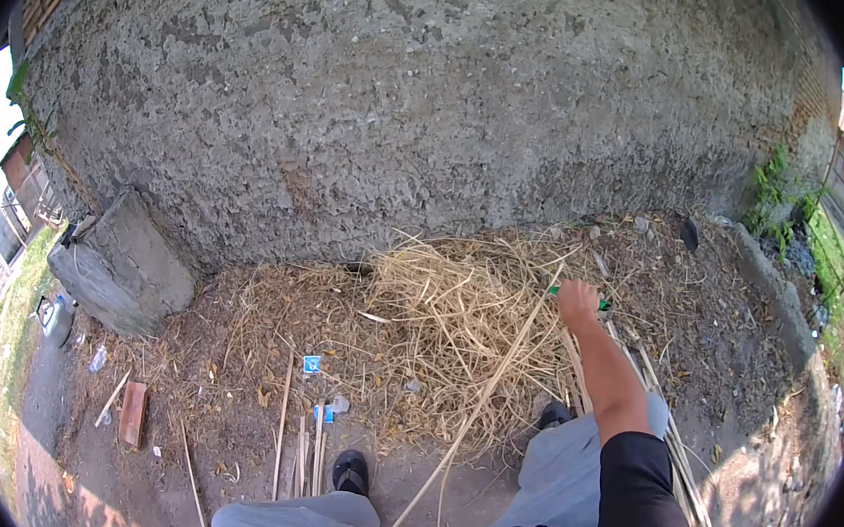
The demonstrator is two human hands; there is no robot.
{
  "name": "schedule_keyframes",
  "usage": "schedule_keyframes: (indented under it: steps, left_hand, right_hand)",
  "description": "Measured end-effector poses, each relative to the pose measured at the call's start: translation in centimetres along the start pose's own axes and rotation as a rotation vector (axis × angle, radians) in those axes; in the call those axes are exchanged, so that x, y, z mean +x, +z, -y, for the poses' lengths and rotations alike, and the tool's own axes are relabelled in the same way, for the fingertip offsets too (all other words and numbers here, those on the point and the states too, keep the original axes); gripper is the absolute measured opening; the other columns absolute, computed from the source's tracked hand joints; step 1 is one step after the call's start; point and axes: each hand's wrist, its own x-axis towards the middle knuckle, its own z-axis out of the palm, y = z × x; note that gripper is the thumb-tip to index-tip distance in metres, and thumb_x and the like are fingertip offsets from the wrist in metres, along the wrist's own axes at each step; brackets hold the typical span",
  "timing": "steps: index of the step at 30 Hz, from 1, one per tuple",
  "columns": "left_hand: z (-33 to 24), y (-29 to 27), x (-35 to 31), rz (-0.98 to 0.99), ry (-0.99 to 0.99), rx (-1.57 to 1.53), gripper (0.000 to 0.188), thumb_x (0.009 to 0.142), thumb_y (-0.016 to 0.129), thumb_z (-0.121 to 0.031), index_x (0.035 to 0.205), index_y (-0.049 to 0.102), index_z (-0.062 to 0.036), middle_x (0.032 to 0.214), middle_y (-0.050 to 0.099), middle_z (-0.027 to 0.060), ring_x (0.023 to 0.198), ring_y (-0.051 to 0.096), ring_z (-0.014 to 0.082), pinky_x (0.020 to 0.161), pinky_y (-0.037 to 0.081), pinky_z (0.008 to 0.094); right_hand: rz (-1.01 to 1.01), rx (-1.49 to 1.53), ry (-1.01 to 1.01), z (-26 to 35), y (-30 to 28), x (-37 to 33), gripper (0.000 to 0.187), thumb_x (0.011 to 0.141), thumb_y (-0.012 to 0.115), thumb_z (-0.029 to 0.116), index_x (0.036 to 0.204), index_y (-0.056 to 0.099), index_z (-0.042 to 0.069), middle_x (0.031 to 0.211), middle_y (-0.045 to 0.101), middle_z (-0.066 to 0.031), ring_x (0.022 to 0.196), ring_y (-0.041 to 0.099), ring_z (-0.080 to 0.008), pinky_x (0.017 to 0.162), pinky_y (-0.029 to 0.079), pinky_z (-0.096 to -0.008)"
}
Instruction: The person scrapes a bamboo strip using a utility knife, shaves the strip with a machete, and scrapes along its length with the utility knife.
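Note:
My right hand (579, 301) is closed in a fist around a small green object (605, 305). Green shows at both sides of the fist; its kind is not clear, though it could be a handle. Just left of the fist, a long pale split-bamboo strip (494, 382) slants from the lower edge up past the knuckles. Whether the fist touches this strip I cannot tell. Below and left of the hand lies a heap of straw-coloured shavings (448, 311). My left hand is out of view.
A rough grey wall (436, 104) rises behind the heap. To the left stand a concrete block (131, 263) and a reddish brick (132, 414). More strips (674, 426) lie by my right leg, others (302, 459) near my left foot. Blue-and-white litter (311, 364) is on the ground.

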Motion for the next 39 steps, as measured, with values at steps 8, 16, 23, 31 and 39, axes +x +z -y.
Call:
schedule_keyframes:
  steps: [8,16,23,31,39]
  left_hand:
    - [13.5,-9.2,3.0,0.259,-0.273,-0.896,0.026,0.097,0.05,-0.021,0.115,0.059,-0.0037,0.064,0.044,-0.0062,0.051,0.041,0.0051,0.045,0.029,0.0191]
    - [7.0,-5.9,-2.4,0.08,0.202,0.023,0.026,0.097,0.049,-0.023,0.109,0.06,-0.002,0.066,0.044,-0.0063,0.051,0.038,0.0048,0.044,0.029,0.0213]
    - [9.9,-9.2,0.0,-0.076,0.209,0.106,0.035,0.097,0.05,-0.031,0.109,0.062,-0.0005,0.066,0.046,-0.0049,0.052,0.04,0.0068,0.047,0.032,0.0228]
    - [7.1,-8.9,0.1,-0.089,0.186,0.19,0.036,0.095,0.054,-0.032,0.112,0.06,-0.0006,0.078,0.048,0.0019,0.067,0.043,0.0145,0.058,0.035,0.0289]
    - [6.3,-8.3,-0.5,-0.189,0.192,0.289,0.038,0.091,0.059,-0.03,0.115,0.058,-0.0009,0.092,0.05,0.0096,0.083,0.046,0.0228,0.071,0.038,0.0355]
  right_hand:
    - [0.032,-0.104,0.046,-4.4,-0.1,1.7,0.019,0.087,0.057,0.015,0.093,0.074,0.009,0.099,0.072,-0.0121,0.093,0.07,-0.0295,0.074,0.056,-0.0394]
    - [0.07,-0.205,0.0,-4.5,0.6,2.6,0.015,0.085,0.061,0.014,0.091,0.074,0.009,0.098,0.072,-0.0105,0.093,0.07,-0.0272,0.072,0.057,-0.0374]
    - [0.2,-0.156,0.09,-4.1,0.5,1.2,0.015,0.084,0.063,0.016,0.093,0.073,0.009,0.103,0.07,-0.0103,0.098,0.068,-0.0253,0.074,0.057,-0.0358]
    - [0.053,-0.201,-0.17,-4.6,-0.3,1.4,0.014,0.081,0.066,0.013,0.092,0.073,0.008,0.097,0.071,-0.0106,0.095,0.069,-0.0266,0.075,0.057,-0.0385]
    - [0.291,-0.19,-0.098,-1.9,-2.2,0.4,0.02,0.086,0.06,0.01,0.101,0.071,0.005,0.105,0.069,-0.0137,0.101,0.067,-0.0285,0.083,0.054,-0.0381]
